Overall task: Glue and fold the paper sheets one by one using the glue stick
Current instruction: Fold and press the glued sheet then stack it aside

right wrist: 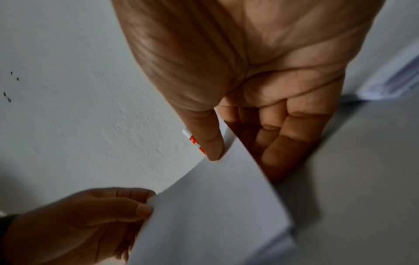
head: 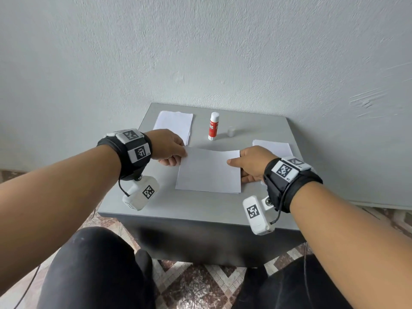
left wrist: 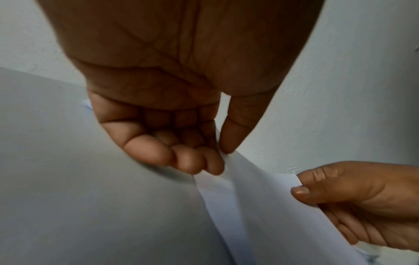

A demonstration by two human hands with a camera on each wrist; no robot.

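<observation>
Head view with both wrist views; items listed left to right, all placed relative to the glue stick (head: 213,126), which stands upright on the grey surface (head: 156,204) with its top bare.

Stack of paper sheets (head: 174,124): left of the glue stick, flat on the surface. Whether these are flat or already folded cannot be told.

Left hand (head: 168,147): in front of the glue stick and to its left. Thumb and curled fingers pinch the far left corner of the working sheet (head: 208,172); the left wrist view shows the thumb (left wrist: 235,132) pressed on top of the paper edge.

Working sheet: directly in front of the glue stick, its near edge on the surface, its far edge raised between the two hands. It appears to be partway through a fold toward the person; whether glue is on it cannot be seen.

Small cap (head: 231,131): just right of the glue stick, presumably its cap.

Right hand (head: 252,165): in front and right of the glue stick, thumb on top and fingers beneath, grasping the sheet's far right corner.

Second pile of paper (head: 273,147): right of the glue stick, partly behind the right hand.

Progress, as judged: one sheet is being folded, the crease is not yet pressed, and more sheets probably remain.
</observation>
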